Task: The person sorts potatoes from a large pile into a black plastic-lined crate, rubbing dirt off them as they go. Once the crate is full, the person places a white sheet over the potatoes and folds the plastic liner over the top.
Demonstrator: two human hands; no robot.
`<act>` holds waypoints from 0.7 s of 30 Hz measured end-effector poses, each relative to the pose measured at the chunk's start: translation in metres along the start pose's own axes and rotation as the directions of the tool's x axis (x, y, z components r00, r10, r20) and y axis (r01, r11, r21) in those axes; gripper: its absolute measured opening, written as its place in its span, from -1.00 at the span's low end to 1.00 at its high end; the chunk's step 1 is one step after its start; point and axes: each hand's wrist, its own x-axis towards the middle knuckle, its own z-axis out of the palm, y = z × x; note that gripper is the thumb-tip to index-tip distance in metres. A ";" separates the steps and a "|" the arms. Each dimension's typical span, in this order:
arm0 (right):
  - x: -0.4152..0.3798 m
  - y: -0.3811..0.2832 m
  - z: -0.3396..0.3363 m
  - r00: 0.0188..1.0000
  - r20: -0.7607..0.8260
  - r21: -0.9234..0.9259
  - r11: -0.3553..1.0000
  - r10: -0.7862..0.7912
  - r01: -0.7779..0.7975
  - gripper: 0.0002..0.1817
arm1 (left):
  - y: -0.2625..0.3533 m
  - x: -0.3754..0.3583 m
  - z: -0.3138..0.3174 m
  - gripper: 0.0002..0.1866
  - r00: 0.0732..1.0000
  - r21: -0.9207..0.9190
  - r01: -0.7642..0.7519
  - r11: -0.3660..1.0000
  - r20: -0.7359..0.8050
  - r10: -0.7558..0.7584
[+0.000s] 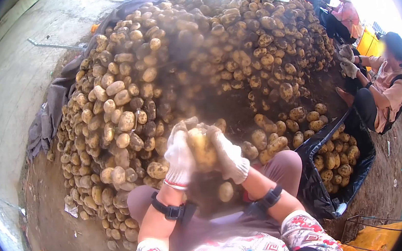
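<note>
Left hand (180,152): I see fingers gripping a blurred potato (202,151)
Right hand (230,155): fingers gripping its other side
Black bag (309,182): potatoes (331,161) inside

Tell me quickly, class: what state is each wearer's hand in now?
Left hand: closed, holding one side of a potato.
Right hand: closed, holding the potato's other side.
</note>
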 end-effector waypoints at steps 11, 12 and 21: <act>0.002 0.091 0.010 0.957 -0.112 -0.063 0.963 -0.267 0.261 -0.51 | 0.003 0.000 0.005 -0.60 0.989 -0.010 0.103 0.995 0.106 -0.102; 0.004 0.101 0.009 0.976 -0.107 0.056 0.979 -0.191 0.197 -0.45 | 0.005 -0.001 0.006 -0.61 0.992 0.028 0.091 0.995 0.086 -0.093; -0.008 0.068 0.011 0.971 -0.153 0.179 0.961 -0.183 0.210 -0.50 | -0.012 0.008 -0.001 -0.61 0.956 -0.283 0.278 0.918 0.176 -0.236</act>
